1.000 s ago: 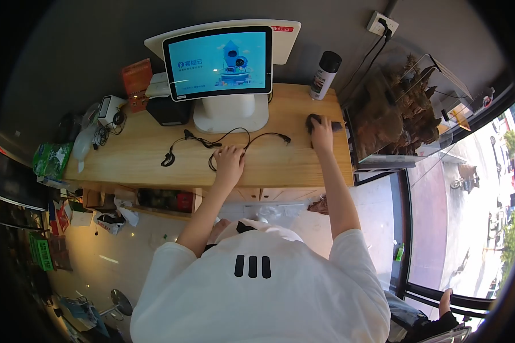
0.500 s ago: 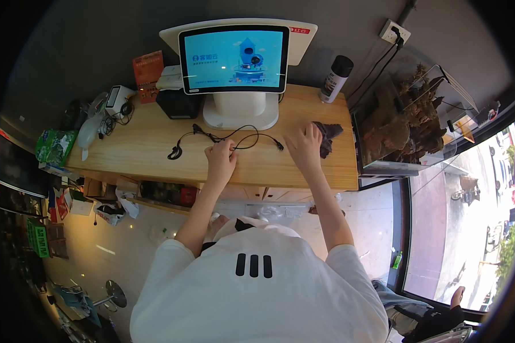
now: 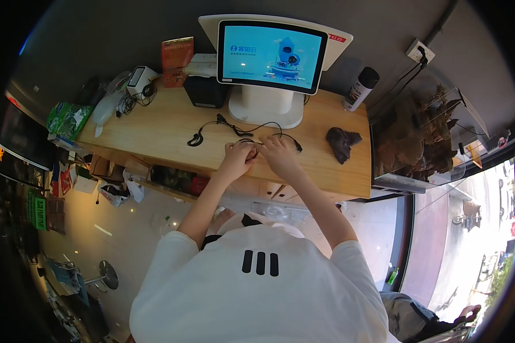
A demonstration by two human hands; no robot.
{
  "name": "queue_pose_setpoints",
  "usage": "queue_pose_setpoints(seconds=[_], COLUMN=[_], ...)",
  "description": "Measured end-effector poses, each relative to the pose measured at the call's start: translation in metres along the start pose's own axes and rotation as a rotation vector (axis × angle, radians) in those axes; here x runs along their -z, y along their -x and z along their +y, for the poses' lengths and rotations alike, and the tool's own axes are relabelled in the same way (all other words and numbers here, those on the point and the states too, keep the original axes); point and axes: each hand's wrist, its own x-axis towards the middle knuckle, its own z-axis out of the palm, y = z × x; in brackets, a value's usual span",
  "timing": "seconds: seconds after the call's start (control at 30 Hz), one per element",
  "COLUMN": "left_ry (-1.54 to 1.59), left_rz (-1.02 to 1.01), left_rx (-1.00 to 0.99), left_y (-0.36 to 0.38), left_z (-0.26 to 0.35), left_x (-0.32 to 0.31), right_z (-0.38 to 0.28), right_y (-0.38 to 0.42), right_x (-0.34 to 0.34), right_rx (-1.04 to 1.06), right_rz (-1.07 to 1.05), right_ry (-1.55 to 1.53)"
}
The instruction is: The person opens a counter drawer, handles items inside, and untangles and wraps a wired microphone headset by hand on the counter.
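Note:
A thin black earpiece cable (image 3: 252, 124) lies looped on the wooden counter (image 3: 160, 131), its hook-shaped ear end pointing left. My left hand (image 3: 238, 159) is at the counter's front part, fingers curled closed around a section of this cable. Close beside it, my right hand (image 3: 279, 155) has its fingertips together at the same stretch of cable, almost touching the left fingers. The exact grip is partly hidden by both hands. To the right lies a crumpled dark grey cloth (image 3: 341, 144), apart from my hands.
Behind the cable stands a white point-of-sale screen (image 3: 272, 54) beside a black box (image 3: 206, 91). A spray can (image 3: 360, 90) is at the back right, near a glass tank (image 3: 412, 143). A white device (image 3: 140, 82) and green packet (image 3: 68, 119) sit left. Another person's hand (image 3: 470, 312) shows lower right.
My right hand has left the dark grey cloth and come left to the cable beside my left hand. The head view has shifted, so the counter appears further right.

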Motion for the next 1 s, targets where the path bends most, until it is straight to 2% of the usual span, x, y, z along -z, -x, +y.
queue_pose_setpoints(seconds=[0.07, 0.17, 0.27, 0.3, 0.33, 0.4, 0.57, 0.67, 0.7, 0.83, 0.9, 0.93, 1.0], left_ry=[-0.031, -0.014, -0.178, -0.202, -0.2, -0.229, -0.333, -0.013, -0.049, 0.044, 0.291, 0.287, 0.54], left_rz=[0.185, 0.253, 0.346, 0.254, 0.252, 0.009, -0.001, -0.088, -0.034, 0.116, 0.055, 0.052, -0.075], left_rx=[-0.05, 0.056, -0.022, -0.041, -0.038, -0.025, -0.088, -0.093, -0.167, -0.258, -0.261, -0.262, -0.144], left_y=[0.004, 0.008, -0.001, -0.009, -0.016, -0.029, -0.027, -0.024, -0.023, -0.008, -0.002, 0.0, 0.006], left_z=[-0.012, -0.026, -0.046, -0.053, -0.058, -0.06, -0.056, -0.064, -0.064, -0.067, -0.065, -0.065, -0.065], left_x=[-0.005, 0.01, 0.021, 0.024, 0.025, 0.023, 0.026, 0.032, 0.035, 0.06, 0.083, 0.097, 0.125], right_z=[0.002, 0.005, 0.007, 0.006, 0.004, 0.002, -0.003, -0.022, -0.027, -0.06, -0.076, -0.083, -0.092], right_y=[-0.004, -0.009, -0.014, -0.015, -0.016, -0.021, -0.03, -0.04, -0.044, -0.064, -0.081, -0.089, -0.107], right_x=[-0.012, -0.026, -0.028, -0.028, -0.026, -0.022, -0.031, -0.031, -0.03, -0.029, -0.017, -0.013, -0.01], right_rx=[0.006, 0.044, 0.108, 0.13, 0.13, 0.069, -0.031, -0.091, -0.113, -0.245, -0.474, -0.475, -0.466], right_rz=[-0.058, -0.098, -0.078, -0.077, -0.08, -0.154, -0.17, -0.173, -0.158, -0.044, -0.033, -0.031, 0.047], right_ry=[0.01, 0.043, 0.079, 0.09, 0.088, 0.127, 0.063, 0.006, 0.002, -0.115, -0.463, -0.465, -0.652])
